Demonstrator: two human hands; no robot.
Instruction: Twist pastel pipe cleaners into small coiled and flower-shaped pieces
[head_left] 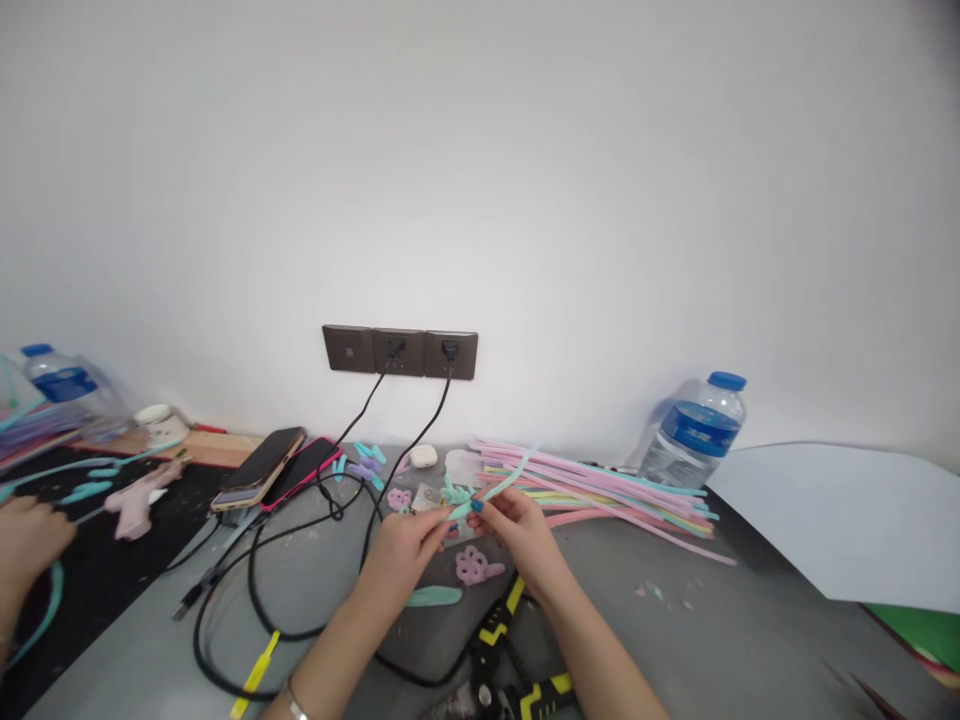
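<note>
My left hand (410,540) and my right hand (514,522) meet over the middle of the table, both closed on a mint-green pipe cleaner (512,476). One end of it sticks up to the right, past my right fingers. Around my fingertips the pipe cleaner is bent into small loops, partly hidden by them. Just below lies a pink pipe-cleaner flower (475,566), with a smaller pink flower (398,499) to the left. A flat mint-green piece (435,597) rests near my left wrist. Pliers with yellow-and-black handles (495,630) lie under my forearms.
A bundle of pastel pipe cleaners (600,490) lies behind my right hand, near a water bottle (694,432) and white paper (840,520). Left are looped black cables (251,570), two phones (262,467) and a pink glue gun (135,505). Another person's hand (34,540) is at far left.
</note>
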